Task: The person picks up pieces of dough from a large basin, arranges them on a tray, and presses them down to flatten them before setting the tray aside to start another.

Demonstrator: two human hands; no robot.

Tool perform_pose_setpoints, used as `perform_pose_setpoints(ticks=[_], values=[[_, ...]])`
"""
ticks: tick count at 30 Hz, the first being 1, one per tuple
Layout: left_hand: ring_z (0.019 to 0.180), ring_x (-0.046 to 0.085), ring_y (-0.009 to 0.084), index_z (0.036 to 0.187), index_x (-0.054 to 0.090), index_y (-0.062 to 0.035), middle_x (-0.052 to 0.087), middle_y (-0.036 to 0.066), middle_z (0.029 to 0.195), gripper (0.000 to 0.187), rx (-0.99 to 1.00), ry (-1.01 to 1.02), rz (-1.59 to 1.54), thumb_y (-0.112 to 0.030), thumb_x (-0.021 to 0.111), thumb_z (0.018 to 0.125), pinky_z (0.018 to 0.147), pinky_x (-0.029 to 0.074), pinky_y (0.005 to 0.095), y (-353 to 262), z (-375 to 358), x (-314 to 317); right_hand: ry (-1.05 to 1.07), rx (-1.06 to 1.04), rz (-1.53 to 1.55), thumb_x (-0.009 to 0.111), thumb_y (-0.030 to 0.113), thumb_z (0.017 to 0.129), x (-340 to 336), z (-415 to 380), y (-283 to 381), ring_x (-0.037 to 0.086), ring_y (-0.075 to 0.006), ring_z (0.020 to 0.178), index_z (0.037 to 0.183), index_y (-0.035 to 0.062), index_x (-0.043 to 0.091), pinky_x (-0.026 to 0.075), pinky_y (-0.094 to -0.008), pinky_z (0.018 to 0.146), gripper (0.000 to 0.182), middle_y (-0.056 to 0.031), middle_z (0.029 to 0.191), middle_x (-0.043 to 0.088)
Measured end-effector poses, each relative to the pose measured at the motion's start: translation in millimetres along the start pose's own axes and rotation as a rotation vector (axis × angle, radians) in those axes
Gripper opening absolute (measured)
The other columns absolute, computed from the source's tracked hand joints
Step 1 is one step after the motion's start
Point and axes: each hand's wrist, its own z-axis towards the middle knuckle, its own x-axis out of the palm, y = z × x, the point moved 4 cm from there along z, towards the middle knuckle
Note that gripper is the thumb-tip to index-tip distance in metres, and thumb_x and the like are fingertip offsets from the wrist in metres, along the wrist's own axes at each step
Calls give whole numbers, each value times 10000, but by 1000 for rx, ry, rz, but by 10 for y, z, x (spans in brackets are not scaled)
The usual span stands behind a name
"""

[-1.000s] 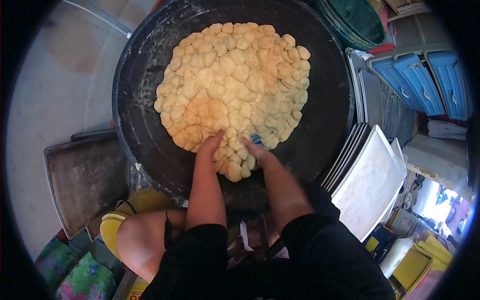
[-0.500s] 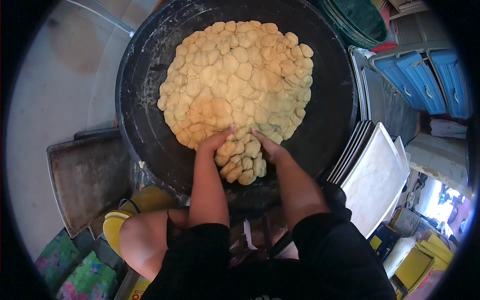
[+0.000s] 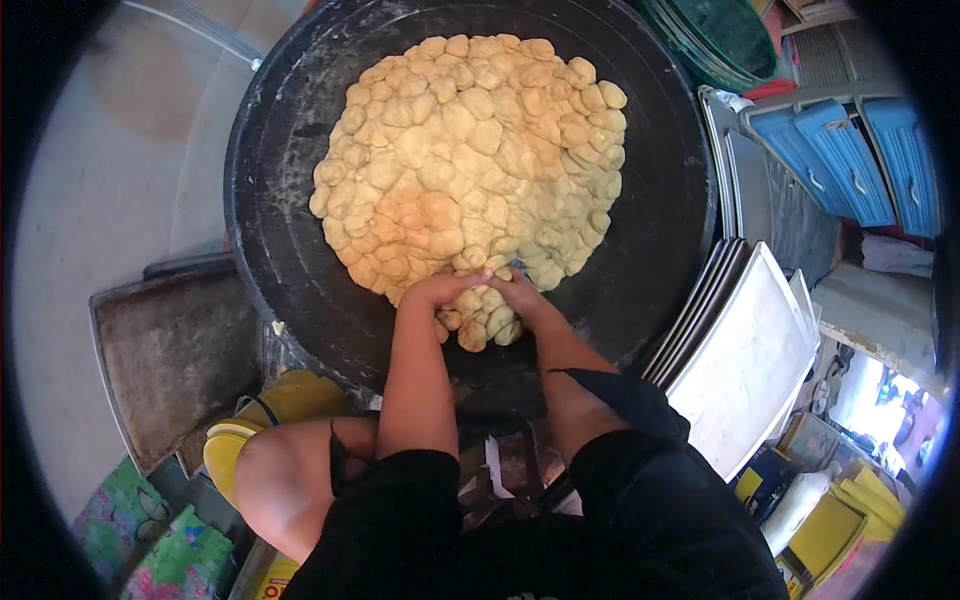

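A broad mound of pale, lumpy dough (image 3: 450,160) fills the middle of a large round black tub (image 3: 272,165). At its near edge, my left hand (image 3: 452,288) and my right hand (image 3: 519,294) close in on the dough from both sides. Their thumbs lie over the top and almost meet, while most of the other fingers are hidden by the lumps. A smaller cluster of dough lumps (image 3: 478,328) pokes out below my hands, toward me. A small blue spot shows beside my right fingertips.
Old baking trays (image 3: 180,360) lean at the tub's left, and a stack of pale trays (image 3: 745,355) stands at its right. Beside my knee is a yellow bucket (image 3: 225,455). Green basins (image 3: 715,40) and blue drawers (image 3: 835,165) stand at the upper right.
My hands have come closer together over the dough, and the thumbs now almost touch. The near cluster of lumps is squeezed and reaches less far toward me.
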Motion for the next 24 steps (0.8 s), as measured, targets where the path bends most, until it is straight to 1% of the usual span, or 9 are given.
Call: perform_pose_setpoints(ticks=[1, 3, 5, 8, 14, 17, 18, 20, 24], values=[[1296, 352, 358, 1471, 122, -54, 300, 227, 1446, 1226, 60, 74, -14, -754, 658, 619, 1008, 352, 502, 13, 55, 10, 79, -23, -1, 704, 539, 722, 2, 13, -21, 460, -311, 1212, 1463, 57, 157, 427, -420, 961, 1040, -202, 1393, 388], [1308, 336, 366, 1475, 83, -48, 271, 235, 1460, 1258, 118, 147, -27, -732, 687, 610, 1013, 343, 510, -23, 15, 54, 25, 15, -16, 725, 503, 713, -23, 158, -179, 465, -311, 1207, 1464, 54, 145, 429, -423, 959, 1050, -201, 1389, 392], [1337, 300, 351, 1479, 69, -55, 212, 232, 1488, 1226, -12, 22, -97, -662, 723, 638, 1031, 325, 498, -148, -241, 90, -29, 49, -31, 746, 466, 704, -13, 174, -225, 469, -311, 1201, 1465, 51, 134, 432, -427, 956, 1061, -200, 1384, 397], [1357, 267, 331, 1484, 59, -74, 180, 216, 1505, 1196, 69, -75, -236, -626, 729, 662, 1049, 303, 478, 66, 169, 127, -36, -101, -21, 785, 366, 679, 113, 58, -41, 473, -310, 1198, 1472, 78, 114, 442, -430, 947, 1078, -192, 1366, 412], [1351, 290, 312, 1481, 43, -44, 247, 204, 1488, 1148, 119, -15, -228, -592, 702, 717, 1054, 303, 424, -224, -287, 217, -2, -163, 336, 776, 251, 697, 217, -2, -26, 512, -311, 1153, 1481, 125, 76, 483, -457, 885, 1058, -208, 1332, 424], [1346, 304, 306, 1472, 105, -13, 284, 213, 1471, 1059, 143, -121, -84, -550, 680, 763, 1048, 315, 403, -513, -487, 221, -44, -92, 415, 743, 208, 740, 122, -547, 383, 542, -307, 1112, 1478, 121, 59, 508, -467, 848, 1011, -213, 1311, 435], [1346, 304, 306, 1472, 105, -13, 284, 213, 1471, 1059, 157, -126, -70, -550, 680, 763, 1048, 315, 403, -615, -532, 242, -43, -151, 452, 750, 191, 730, 74, -726, 574, 549, -304, 1093, 1451, 90, 150, 506, -442, 849, 944, -200, 1278, 469], [1290, 385, 359, 1448, 247, -39, 308, 268, 1438, 960, 388, -277, -52, -560, 665, 758, 1010, 372, 418, -906, -647, 237, -107, -197, 501, 730, 160, 747, -65, -1057, 917, 574, -279, 1047, 1395, 66, 295, 516, -393, 832, 785, -179, 1214, 524], [1300, 366, 383, 1433, 280, -32, 302, 285, 1430, 941, 665, -350, 61, -565, 655, 754, 1031, 353, 402, -1595, -1575, 628, -39, -516, 436, 712, 137, 763, -419, -2186, 1568, 583, -254, 1036, 1355, 66, 344, 519, -368, 828, 701, -159, 1188, 542]])
